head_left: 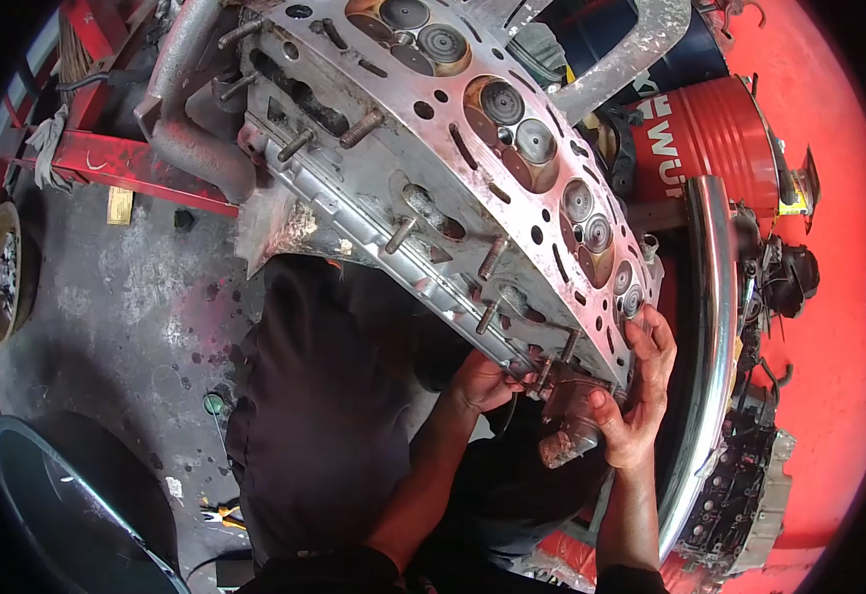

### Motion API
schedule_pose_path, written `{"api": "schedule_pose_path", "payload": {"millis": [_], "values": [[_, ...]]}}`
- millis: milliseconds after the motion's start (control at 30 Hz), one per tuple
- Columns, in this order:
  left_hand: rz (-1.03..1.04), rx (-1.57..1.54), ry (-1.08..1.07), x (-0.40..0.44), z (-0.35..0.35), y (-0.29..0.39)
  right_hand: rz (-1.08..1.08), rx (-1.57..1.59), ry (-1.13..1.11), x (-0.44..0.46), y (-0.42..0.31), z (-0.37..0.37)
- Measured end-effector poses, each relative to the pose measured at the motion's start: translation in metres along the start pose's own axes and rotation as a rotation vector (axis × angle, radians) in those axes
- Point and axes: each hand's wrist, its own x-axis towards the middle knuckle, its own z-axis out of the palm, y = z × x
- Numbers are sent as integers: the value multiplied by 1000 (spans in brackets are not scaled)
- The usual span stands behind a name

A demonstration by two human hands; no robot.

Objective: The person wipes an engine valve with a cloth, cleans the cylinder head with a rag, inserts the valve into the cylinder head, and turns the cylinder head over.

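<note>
A large metal cylinder head [512, 223] lies tilted across the view, valve side up, with round valves in pairs and threaded studs along its near side. At its lower right end is a grimy metal housing [574, 408] with a short round outlet. My right hand [641, 396] grips this end, fingers over the corner by the last valves and thumb beside the housing. My left hand [487, 382] is closed at the lower edge, left of the housing. Its fingertips are partly hidden, and I cannot make out what they pinch.
A red Würth drum [700, 144] stands at the upper right, behind a shiny metal tube [715, 346]. An engine block [725, 495] lies lower right. On the left are a red frame [141, 170], a round pan [25, 272], a black tub [87, 495] and yellow-handled pliers [223, 516].
</note>
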Motion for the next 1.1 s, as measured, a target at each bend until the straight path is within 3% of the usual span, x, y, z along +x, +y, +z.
{"api": "schedule_pose_path", "payload": {"millis": [200, 233, 300, 433, 500, 667, 733, 867, 1000, 1100], "values": [[14, 92, -45, 5, -2, 3, -42, -34, -19, 0, 5, 3], [16, 94, -38, 5, -2, 0, 3, 99, 50, 0, 4, 9], [111, 23, 139, 5, 0, -8, 35, 209, 90, -1, 7, 10], [50, -14, 61, -1, 11, 1, 13, 162, 51, 0, 5, 5], [78, 237, 5, -6, 11, 6, 3, 147, 57, -1, 7, 6], [-7, 200, 28, -6, 15, 14, -20, 15, 3, -2, 6, 2], [22, 440, 42, -4, 27, 19, -10, 18, 33, 0, 4, 4], [-45, 352, -64, 2, 5, 19, -8, 22, 21, 2, 1, 4], [74, 260, 6, 4, 17, 11, 11, -5, 26, 7, -6, -4], [122, 208, 62, 4, 18, 7, -81, -220, -15, 9, -9, -7]]}}
